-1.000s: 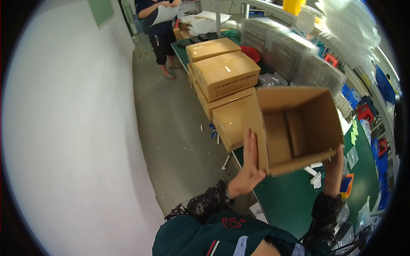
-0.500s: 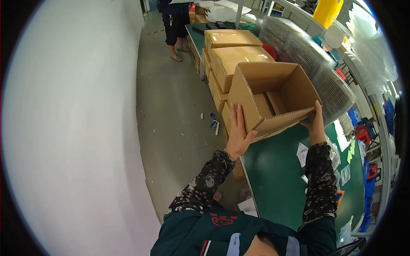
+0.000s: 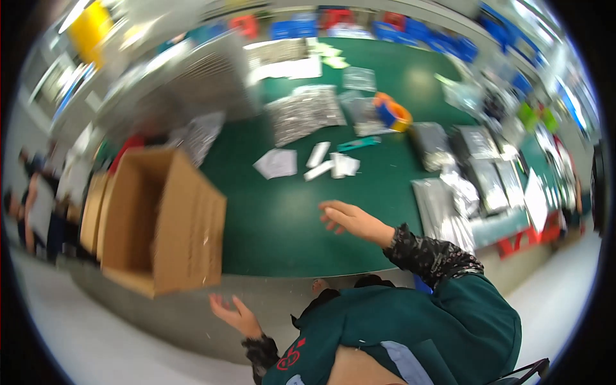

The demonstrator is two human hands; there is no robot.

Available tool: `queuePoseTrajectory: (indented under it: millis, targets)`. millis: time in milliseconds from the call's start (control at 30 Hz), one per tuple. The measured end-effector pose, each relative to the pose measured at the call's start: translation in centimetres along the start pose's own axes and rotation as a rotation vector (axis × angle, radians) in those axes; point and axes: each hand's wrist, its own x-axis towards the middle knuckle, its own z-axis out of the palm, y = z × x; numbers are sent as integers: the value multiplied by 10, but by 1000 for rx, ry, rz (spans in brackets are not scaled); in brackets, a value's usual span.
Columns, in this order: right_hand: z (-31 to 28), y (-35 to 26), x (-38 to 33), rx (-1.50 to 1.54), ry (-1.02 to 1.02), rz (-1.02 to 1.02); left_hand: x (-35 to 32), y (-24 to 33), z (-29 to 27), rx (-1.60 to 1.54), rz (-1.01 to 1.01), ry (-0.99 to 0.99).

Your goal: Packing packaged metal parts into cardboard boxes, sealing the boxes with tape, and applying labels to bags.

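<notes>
Far left of my view is pretty smeared, but I can make out people standing (image 3: 29, 212) over there, too blurry to say more. Next over is the open cardboard box (image 3: 160, 224), sitting at the left end of the green desk (image 3: 282, 218) with its open top tipped toward the left and a plain side wall facing me; there are more brown boxes (image 3: 93, 208) stacked just behind it. My left hand (image 3: 234, 314) is below the box's lower right corner, out past the desk edge, palm up with the fingers spread, grip released and holding nothing, near the box but not touching it as far as I can tell. Moving right, the middle of the desk has a few white paper slips (image 3: 321, 163) scattered about, with a heap of silvery foil bags (image 3: 305, 115) behind them and a roll of orange and blue tape (image 3: 393, 112) further back. My right hand (image 3: 350, 218) hovers over bare green desk, fingers loosely open, grip released there too, well apart from the box. Right of that hand are more flat silver foil pouches (image 3: 475, 173) laid out in rows near the desk edge, and blue bins (image 3: 449, 42) line the far side. All a bit motion-blurred.
</notes>
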Motion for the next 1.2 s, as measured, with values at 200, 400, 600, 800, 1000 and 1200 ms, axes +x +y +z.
queuePoseTrajectory:
  millis: [200,400,600,800,1000,1200]
  targets:
    - [-134,69,-183,318,754,134,-44,93,78,-157,178,-529]
    - [-188,130,-291,511,1212,67,-74,261,217,-469,638,-1026]
    - [-223,186,-320,813,1256,65,-175,402,352,-508,993,-1374]
    - [-253,184,-314,831,1235,26,-260,433,464,-71,660,-1495]
    - [-266,194,-321,867,1159,15,-282,439,493,-238,-448,-1457]
    - [-261,207,-330,880,1156,18,-298,449,470,-114,-260,-1497]
